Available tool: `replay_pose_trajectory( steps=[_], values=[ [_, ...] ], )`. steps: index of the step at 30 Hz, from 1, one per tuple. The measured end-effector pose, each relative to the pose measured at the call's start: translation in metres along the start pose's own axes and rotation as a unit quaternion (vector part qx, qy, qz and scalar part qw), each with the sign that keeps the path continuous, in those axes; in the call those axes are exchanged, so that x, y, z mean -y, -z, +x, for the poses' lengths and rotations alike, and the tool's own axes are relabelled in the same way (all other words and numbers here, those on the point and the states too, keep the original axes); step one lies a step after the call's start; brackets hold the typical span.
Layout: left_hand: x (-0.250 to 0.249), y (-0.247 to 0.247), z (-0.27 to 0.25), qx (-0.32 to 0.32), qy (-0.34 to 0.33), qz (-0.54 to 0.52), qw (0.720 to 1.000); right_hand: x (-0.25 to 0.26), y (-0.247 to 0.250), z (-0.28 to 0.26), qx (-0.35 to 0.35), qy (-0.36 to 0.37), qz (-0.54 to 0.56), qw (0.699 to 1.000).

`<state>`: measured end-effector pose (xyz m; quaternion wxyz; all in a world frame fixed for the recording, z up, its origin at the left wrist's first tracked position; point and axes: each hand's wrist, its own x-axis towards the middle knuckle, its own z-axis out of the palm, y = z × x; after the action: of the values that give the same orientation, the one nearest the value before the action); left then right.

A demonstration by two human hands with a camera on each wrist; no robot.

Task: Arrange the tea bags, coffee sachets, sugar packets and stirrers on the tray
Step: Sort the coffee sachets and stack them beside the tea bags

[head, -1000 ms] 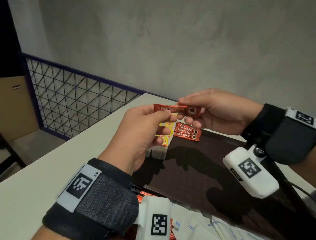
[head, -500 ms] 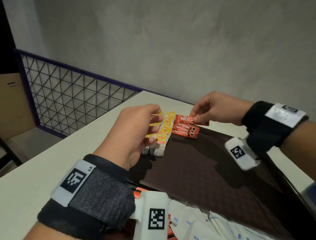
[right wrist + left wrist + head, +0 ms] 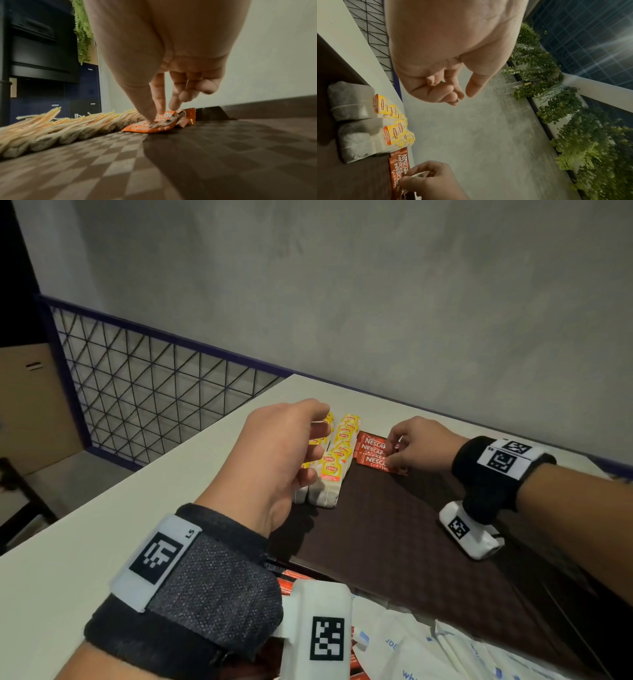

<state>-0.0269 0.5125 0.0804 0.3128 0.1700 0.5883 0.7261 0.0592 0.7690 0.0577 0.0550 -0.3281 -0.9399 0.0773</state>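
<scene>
Grey wall behind a white desk carrying a dark tray.

Change: the coffee sachet, a second ago held between both hands, now lies with the coffee sachets just beside the tea bags; right hand grip pinches its end, left hand loosely curled, empty.

Sugar packets cut off; stirrers unseen.

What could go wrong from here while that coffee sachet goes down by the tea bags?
1. The right hand pinches the top coffee sachet onto a loose overlapping stack; pressing or letting go could skew the sachets beneath.
2. The left hand hovers over the tea bags with curled fingers, holding nothing; lowering it may knock their rows.
3. The stack lies near the tray back edge; a push could slide sachets against it.
</scene>
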Motion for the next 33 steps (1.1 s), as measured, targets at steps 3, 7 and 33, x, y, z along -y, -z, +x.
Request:
replay_pose_trajectory(
  steps=[3, 7, 33],
  values=[
    [-0.001, 0.000, -0.001, 0.000, -0.001, -0.003, 1.000, 0.001, 0.001, -0.002, -0.007, 0.017, -0.003, 1.000],
    [-0.001, -0.001, -0.001, -0.005, -0.003, -0.006, 1.000, 0.005, 0.000, -0.004, 0.015, 0.052, -0.060, 0.997],
    [-0.033, 0.010, -0.016, 0.004, -0.077, 0.022, 0.997, 0.019, 0.008, -0.005, -0.067, 0.056, -0.136, 0.987]
  ],
)
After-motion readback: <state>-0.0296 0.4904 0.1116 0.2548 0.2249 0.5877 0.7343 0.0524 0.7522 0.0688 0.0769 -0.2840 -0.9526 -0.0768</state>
